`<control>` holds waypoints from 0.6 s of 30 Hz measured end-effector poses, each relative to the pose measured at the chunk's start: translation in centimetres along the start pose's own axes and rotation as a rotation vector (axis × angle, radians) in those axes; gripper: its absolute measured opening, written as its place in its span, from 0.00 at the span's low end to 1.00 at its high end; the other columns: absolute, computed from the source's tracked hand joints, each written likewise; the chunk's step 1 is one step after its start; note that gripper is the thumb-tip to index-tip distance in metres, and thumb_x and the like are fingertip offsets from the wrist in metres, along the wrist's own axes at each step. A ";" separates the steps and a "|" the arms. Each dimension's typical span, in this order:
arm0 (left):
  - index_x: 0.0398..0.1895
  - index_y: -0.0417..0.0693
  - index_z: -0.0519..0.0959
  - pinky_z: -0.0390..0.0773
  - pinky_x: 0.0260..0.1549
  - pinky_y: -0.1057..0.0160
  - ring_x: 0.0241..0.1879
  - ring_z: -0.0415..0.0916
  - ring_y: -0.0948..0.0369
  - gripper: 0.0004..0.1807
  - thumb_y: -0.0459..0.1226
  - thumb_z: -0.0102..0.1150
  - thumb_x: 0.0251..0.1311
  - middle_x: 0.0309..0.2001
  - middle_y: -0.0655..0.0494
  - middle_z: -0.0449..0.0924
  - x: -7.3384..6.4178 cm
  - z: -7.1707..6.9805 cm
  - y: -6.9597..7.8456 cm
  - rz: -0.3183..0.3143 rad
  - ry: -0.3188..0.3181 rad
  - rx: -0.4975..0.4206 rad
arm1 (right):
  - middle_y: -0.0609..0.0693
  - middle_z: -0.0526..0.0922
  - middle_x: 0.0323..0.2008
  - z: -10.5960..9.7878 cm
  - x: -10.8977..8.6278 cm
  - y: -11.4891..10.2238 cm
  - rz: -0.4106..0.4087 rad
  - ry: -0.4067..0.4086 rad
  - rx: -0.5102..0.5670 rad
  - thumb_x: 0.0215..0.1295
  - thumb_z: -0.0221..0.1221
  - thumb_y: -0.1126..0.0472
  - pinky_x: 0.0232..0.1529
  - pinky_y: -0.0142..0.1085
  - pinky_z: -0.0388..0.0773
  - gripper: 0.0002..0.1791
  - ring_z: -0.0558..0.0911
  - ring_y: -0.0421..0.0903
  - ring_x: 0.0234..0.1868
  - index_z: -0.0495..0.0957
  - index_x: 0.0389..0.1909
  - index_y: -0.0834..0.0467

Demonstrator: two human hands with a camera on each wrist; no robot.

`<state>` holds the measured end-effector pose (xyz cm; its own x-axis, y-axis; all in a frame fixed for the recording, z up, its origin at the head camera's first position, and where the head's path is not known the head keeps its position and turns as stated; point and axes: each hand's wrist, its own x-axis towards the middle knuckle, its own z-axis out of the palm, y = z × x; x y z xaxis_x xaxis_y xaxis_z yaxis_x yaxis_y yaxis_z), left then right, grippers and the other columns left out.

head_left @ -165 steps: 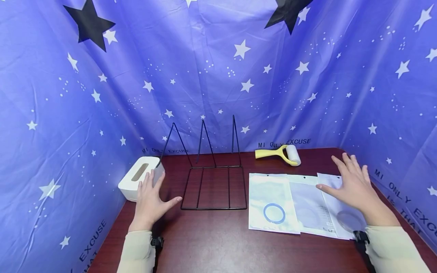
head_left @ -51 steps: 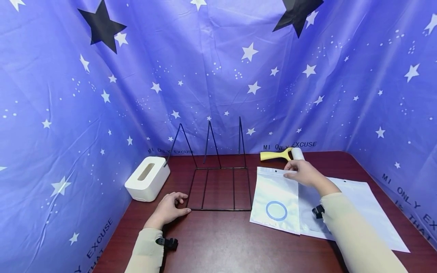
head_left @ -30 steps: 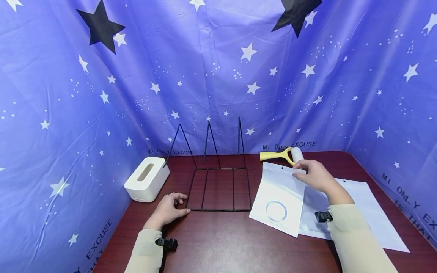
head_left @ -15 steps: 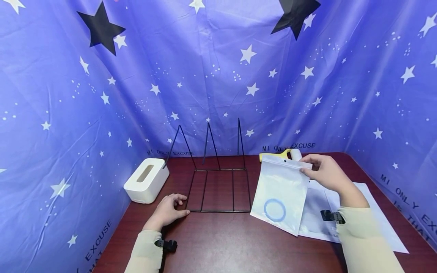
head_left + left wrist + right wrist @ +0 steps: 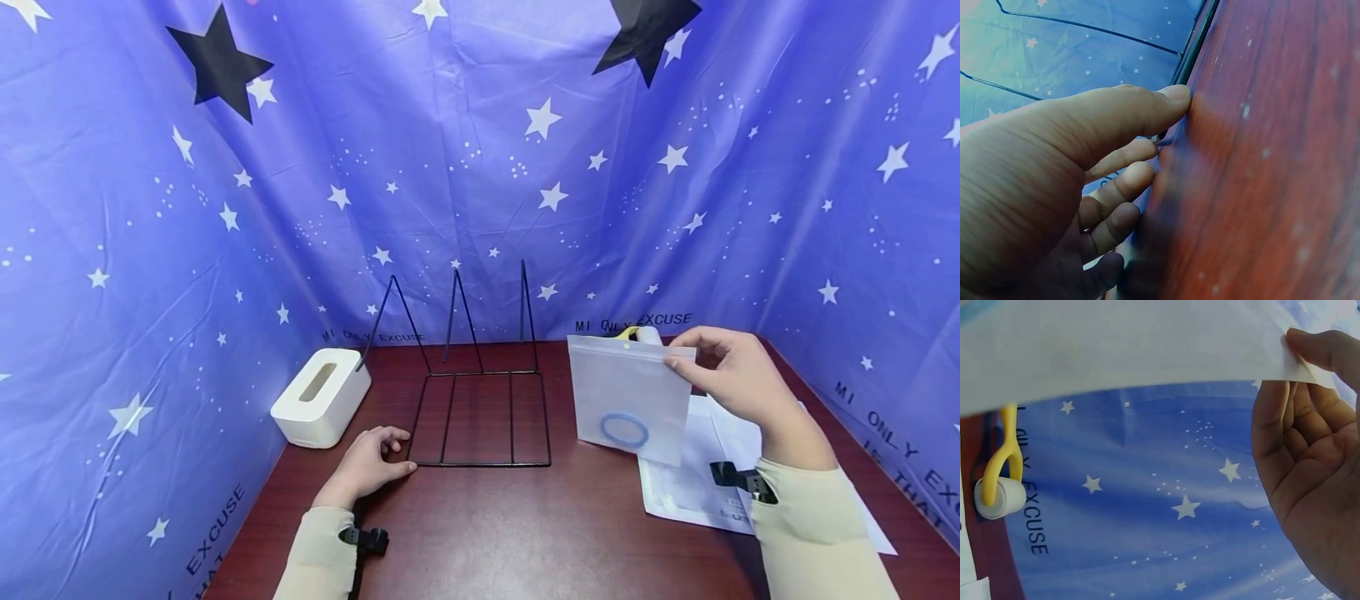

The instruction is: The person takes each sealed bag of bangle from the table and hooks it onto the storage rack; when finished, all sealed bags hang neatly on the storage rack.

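My right hand (image 5: 738,375) pinches the top right corner of a white zip-lock bag (image 5: 607,385), thumb in front and fingers behind. The bag hangs upright above the table, with a blue ring (image 5: 624,430) showing low on its face. In the right wrist view the bag's top edge (image 5: 1147,362) runs to the thumb and fingers. At the near left corner of a black wire rack (image 5: 480,465), my left hand (image 5: 367,465) holds the frame between thumb and curled fingers. The left wrist view shows the thumb (image 5: 1141,109) against the rack's bar.
More white bags (image 5: 693,492) lie on the table under my right forearm. A yellow-handled roller (image 5: 1007,469) lies at the back, partly hidden by the raised bag in the head view. A white tissue box (image 5: 322,400) stands left of the rack. Starry blue cloth (image 5: 480,167) walls the table.
My right hand has taken hold of the ringed bag, lifted it off the others and tipped it upright. Seconds ago both hands hovered spread; the left has since settled on the rack's corner.
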<state>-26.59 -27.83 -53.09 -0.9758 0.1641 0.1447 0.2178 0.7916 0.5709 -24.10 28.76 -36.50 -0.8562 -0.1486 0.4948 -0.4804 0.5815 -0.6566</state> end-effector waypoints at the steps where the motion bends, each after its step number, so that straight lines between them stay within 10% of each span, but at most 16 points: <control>1: 0.51 0.55 0.86 0.72 0.47 0.54 0.41 0.71 0.60 0.26 0.45 0.84 0.48 0.35 0.67 0.77 0.0 0.0 0.0 0.001 0.000 0.002 | 0.50 0.82 0.22 -0.1 -0.1 -0.1 -0.001 0.010 0.003 0.66 0.71 0.64 0.22 0.35 0.80 0.06 0.78 0.45 0.20 0.86 0.42 0.56; 18: 0.52 0.55 0.85 0.72 0.45 0.54 0.41 0.70 0.61 0.26 0.46 0.84 0.48 0.36 0.68 0.76 0.0 0.2 -0.2 0.022 0.008 0.011 | 0.47 0.85 0.25 -0.9 -0.7 -2.8 -0.106 0.231 0.154 0.62 0.69 0.76 0.21 0.28 0.77 0.05 0.79 0.35 0.19 0.86 0.36 0.65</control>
<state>-26.63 -27.89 -53.36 -0.9706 0.1765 0.1635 0.2385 0.7946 0.5583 -21.97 27.93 -34.51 -0.7422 -0.0058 0.6702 -0.6032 0.4416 -0.6642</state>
